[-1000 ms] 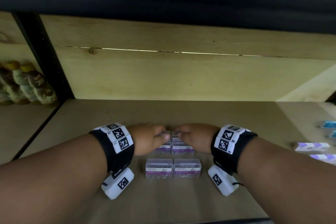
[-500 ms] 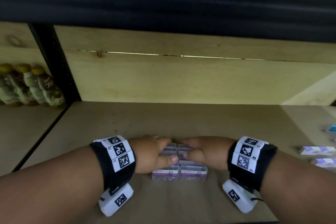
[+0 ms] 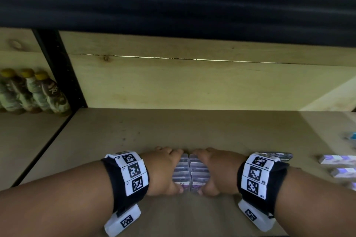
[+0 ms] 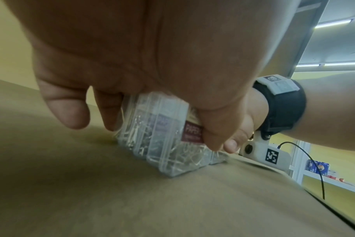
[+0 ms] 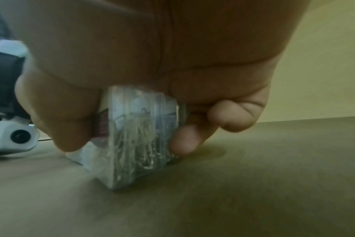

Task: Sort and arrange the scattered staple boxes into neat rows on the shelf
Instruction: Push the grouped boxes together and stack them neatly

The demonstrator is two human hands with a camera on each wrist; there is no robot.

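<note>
Two columns of clear plastic boxes (image 3: pixel 190 173) sit side by side on the shelf (image 3: pixel 212 131), close to its front edge, and you have them squeezed between your hands. Your left hand (image 3: pixel 163 171) wraps the left column: its fingers curl down over the far end and its thumb presses the near face, where a dark red label reads "PAPER". Your right hand (image 3: pixel 215 171) mirrors it on the right column, fingers (image 5: pixel 184 141) hooked behind the far end with their tips at the board, thumb on the near label. Both hands are curled tight onto the boxes, neither one slack.

The boxes are hard, ribbed, see-through cases with squared corners; through their walls the wrist views show a tangle of thin silvery wire pieces. The shelf board is matt, tan and smooth; behind it stands a pale wooden back panel (image 3: pixel 192 86) with a thin lit seam.

Ahead of your fingers the board runs bare to that panel. At your left a black upright post (image 3: pixel 61 71) bounds the bay, with yellow-capped bottles (image 3: pixel 38 94) beyond it. At your right lie flat purple-and-white packs (image 3: pixel 337 159) and a dark pack (image 3: pixel 279 156) just behind your wristband (image 3: pixel 258 175), well apart from the clear boxes.
</note>
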